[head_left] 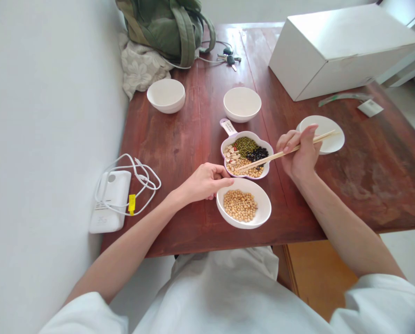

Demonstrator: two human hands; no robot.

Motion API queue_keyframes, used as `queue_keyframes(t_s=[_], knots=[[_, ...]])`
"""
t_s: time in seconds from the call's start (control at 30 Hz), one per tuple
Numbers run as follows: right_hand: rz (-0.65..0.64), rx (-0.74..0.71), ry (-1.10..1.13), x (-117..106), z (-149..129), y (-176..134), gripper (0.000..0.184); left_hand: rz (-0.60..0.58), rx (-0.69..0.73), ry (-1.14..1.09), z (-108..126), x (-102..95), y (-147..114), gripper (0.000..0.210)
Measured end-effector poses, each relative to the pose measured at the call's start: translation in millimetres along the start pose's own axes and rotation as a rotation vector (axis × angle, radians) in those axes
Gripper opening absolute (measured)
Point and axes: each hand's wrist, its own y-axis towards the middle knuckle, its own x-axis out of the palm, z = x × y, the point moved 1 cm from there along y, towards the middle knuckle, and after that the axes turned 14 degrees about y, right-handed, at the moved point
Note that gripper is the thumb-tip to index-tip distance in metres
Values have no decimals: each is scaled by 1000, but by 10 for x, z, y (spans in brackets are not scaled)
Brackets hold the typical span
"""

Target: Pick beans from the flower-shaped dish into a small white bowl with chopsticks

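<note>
My right hand [301, 150] is closed around a pair of wooden chopsticks [275, 155]. Their tips reach into the soybeans in a flower-shaped dish [223, 149] with a short handle. Green mung beans [246, 145], black beans [257, 155] and peanuts [231, 156] lie in the same dish. Just in front of it stands a white bowl [263, 214] with soybeans [240, 205] in its bottom. My left hand [212, 180] grips that bowl's left rim, thumb over the edge. Behind my right hand, partly hidden, is another white bowl [333, 135].
White bowls stand at the back left [165, 95] and back middle [242, 104]. A white power bank [106, 208] with a cable lies by the wall. Farther back are a green backpack [165, 30], keys [229, 59] and a large white box [333, 51].
</note>
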Motion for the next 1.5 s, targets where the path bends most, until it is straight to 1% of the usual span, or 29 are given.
queue_keyframes(t_s=[0.13, 0.27, 0.4, 0.57, 0.77, 0.9, 1.07, 1.13, 1.23, 1.33, 1.5], knots=[[-10, -33, -94, -28, 9, -12, 69, 1, -6, 3, 1, -2, -1, 23], [-67, -43, -200, -68, 22, -46, 69, -3, -6, 9, -8, 0, 3, 24], [-100, -8, -197, -45, 30, -77, 68, 2, -1, 10, -16, 4, 6, 24], [-42, 42, -120, 39, 18, -72, 70, 4, -8, 5, -2, 5, 2, 23], [42, 0, -7, 68, -41, -18, 73, 2, 1, 0, 1, 5, 3, 23], [51, -19, -37, 56, -48, -7, 73, 2, -2, -1, -13, 5, 6, 22], [88, -43, -159, 36, -30, -23, 73, 6, -1, -8, -19, 8, 5, 24], [82, -40, -202, 27, -27, -33, 73, 11, -1, -12, -23, 10, 7, 24], [39, -5, -240, 9, -17, -52, 71, 22, 8, -8, -31, 11, 12, 25], [-4, 0, -249, -9, 1, -69, 72, 27, 17, -3, -36, 14, 18, 27], [-18, 13, -243, -13, 35, -84, 72, 52, 55, -15, -29, 21, 23, 26]])
